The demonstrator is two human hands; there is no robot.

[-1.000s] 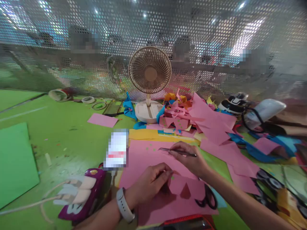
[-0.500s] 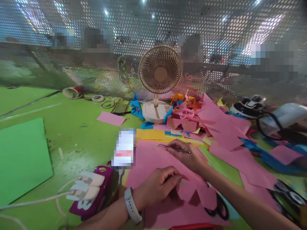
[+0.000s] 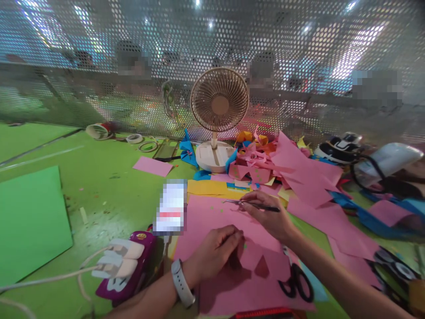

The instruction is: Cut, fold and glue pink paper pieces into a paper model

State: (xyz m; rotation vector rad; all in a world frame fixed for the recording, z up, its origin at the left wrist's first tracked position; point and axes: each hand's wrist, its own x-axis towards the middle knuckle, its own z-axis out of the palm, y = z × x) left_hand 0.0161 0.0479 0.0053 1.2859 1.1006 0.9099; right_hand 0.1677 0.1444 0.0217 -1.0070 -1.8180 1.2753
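Observation:
My left hand [image 3: 217,250], with a pale watch on the wrist, is closed on the edge of a pink paper piece [image 3: 274,262]. The piece has a triangular notch and a small green bit near my fingers. It lies over a larger pink sheet [image 3: 199,219]. In my right hand [image 3: 265,212] is a pair of tweezers [image 3: 262,206], tips pointing left just above the sheet's far part. Tiny green bits [image 3: 221,210] are scattered near the tips. Whether the tweezers grip one of them is too small to tell. Black-handled scissors [image 3: 303,283] lie partly under the paper at right.
A phone [image 3: 171,206] and a purple power strip [image 3: 128,268] with plugs lie left. Behind the sheet stands a fan [image 3: 219,104] beside a heap of paper scraps [image 3: 255,155]. Green board [image 3: 33,221] lies far left; more scissors [image 3: 395,266] at right.
My right hand and the tweezers have shifted right, away from the green bits. My left hand has moved slightly left, and the notched pink paper piece with it.

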